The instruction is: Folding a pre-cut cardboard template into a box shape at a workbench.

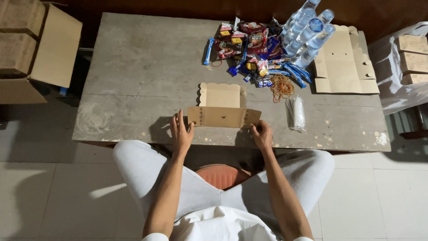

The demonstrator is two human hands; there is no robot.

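Two hands, left (181, 131) and right (261, 134), pinch the front flap of a half-folded box (221, 107) at the table's (133, 67) near edge; uneven pressure could crease the flap crooked.

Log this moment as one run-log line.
left hand: holds cardboard box left flap | right hand: holds right flap | box: half-folded, on table

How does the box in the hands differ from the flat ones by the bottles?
The held box is partly folded, its front wall raised; the flat stack lies unfolded. The held box sits at the table's near edge between left hand and right hand; the flat stack lies untouched at the far right. Both are tan cardboard with scalloped edges.
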